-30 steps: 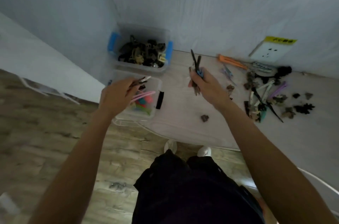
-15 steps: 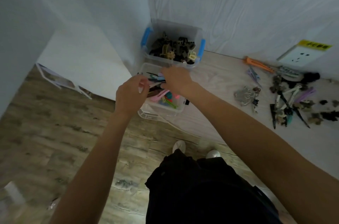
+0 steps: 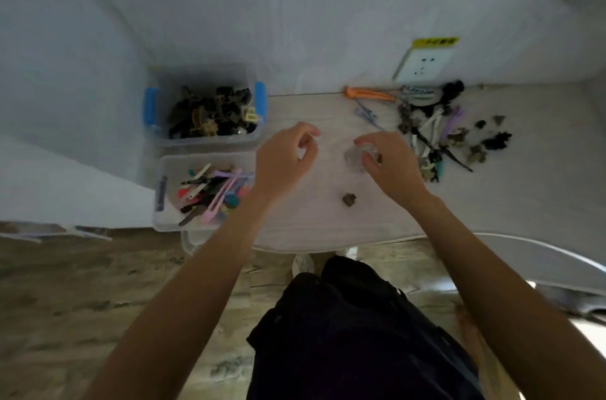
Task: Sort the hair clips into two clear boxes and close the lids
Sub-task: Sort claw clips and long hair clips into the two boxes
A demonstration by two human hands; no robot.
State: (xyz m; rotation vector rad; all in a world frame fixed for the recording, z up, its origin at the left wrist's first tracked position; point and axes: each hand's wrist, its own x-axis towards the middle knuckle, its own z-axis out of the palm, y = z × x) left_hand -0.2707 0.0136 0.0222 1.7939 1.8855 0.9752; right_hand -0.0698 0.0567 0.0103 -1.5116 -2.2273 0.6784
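Observation:
Two clear boxes stand open at the table's left end. The far box [image 3: 210, 140], with blue handles, holds dark claw clips. The near box [image 3: 169, 222] holds colourful flat clips. A pile of mixed hair clips [image 3: 436, 134] lies on the right of the table. My right hand [image 3: 390, 163] curls thumb and fingers round a clear claw clip [image 3: 355, 153] at the table's middle; the view is blurred there. My left hand [image 3: 287, 158] hovers to its left, fingers loosely curled, holding nothing. One small brown clip [image 3: 349, 199] lies alone in front of my hands.
An orange clip [image 3: 370, 94] lies against the back wall below a wall socket [image 3: 423, 62]. A clear lid [image 3: 193, 242] pokes out under the near box at the table's front edge. Wooden floor lies below, and a white curved rail [image 3: 531, 247] stands to the right.
Both hands have left the near box and moved right to the table's middle. My right hand has come onto the clear claw clip. The view has turned right.

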